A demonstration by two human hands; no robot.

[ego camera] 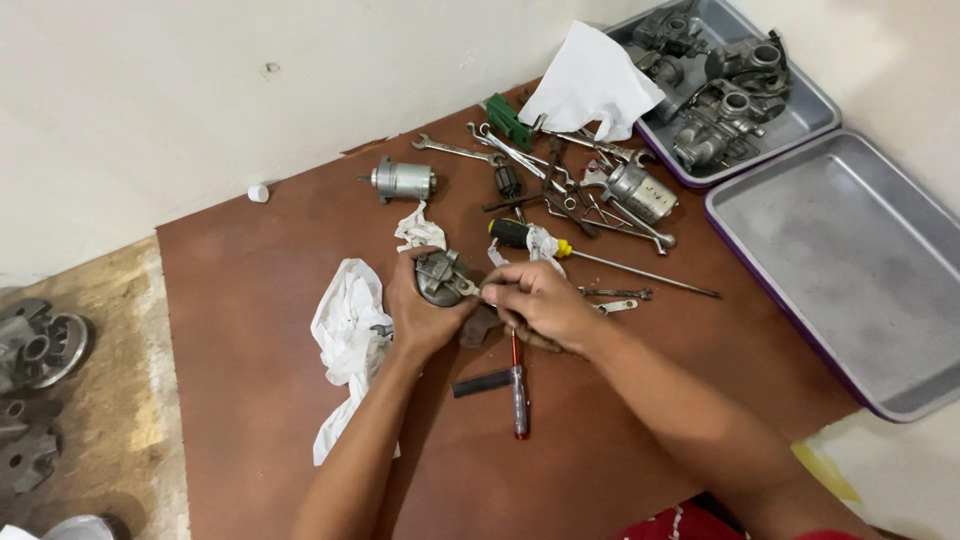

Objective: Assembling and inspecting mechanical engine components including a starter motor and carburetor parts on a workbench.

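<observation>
Carburettor body [440, 277], small and grey, sits above the brown board [250, 300], cupped in the left hand [420, 315] to steady it; right hand [535, 300], fingers pinched together at its side, works some small part; red-handled screwdriver [519, 395] lies just beneath, within reach.

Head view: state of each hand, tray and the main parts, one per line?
Left hand: gripping small metal housing.
Right hand: fingers at housing's edge.
Near tray: empty.
Far tray: holds metal parts.
Red-shafted screwdriver: lying flat, untouched.
White rag: crumpled beside left hand.
</observation>
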